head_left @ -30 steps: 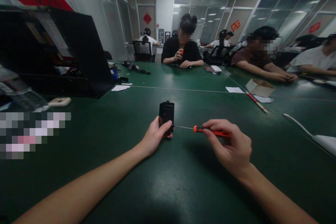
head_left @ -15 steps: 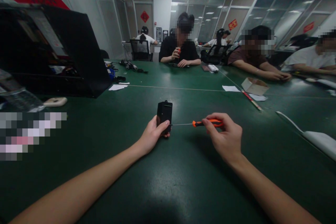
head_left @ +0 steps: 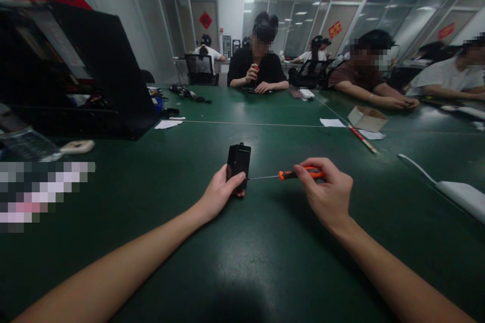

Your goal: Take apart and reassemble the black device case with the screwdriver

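Note:
My left hand (head_left: 222,192) is closed round the lower part of a small black plastic box (head_left: 238,159), which has a little tab with a hole at its top. The thumb lies across the box's front. In my right hand (head_left: 329,189) is a screwdriver (head_left: 299,173) with an orange and black handle, pinched between thumb and fingers. Its thin metal shaft points left, and the tip reaches the right side of the box beside my left thumb. Whether the tip sits in a screw is too small to tell.
Both hands are over a green table (head_left: 250,252). A large black open case (head_left: 125,70) stands at the left. Farther off are a cardboard box (head_left: 367,118), paper (head_left: 332,122) and cables (head_left: 187,92). A white power strip (head_left: 462,199) lies at right. A person (head_left: 259,68) sits opposite, others farther right.
The view has shifted slightly. The screwdriver slopes a little more, its handle end slightly higher, and its tip stays at the box's side. Both hands keep their hold.

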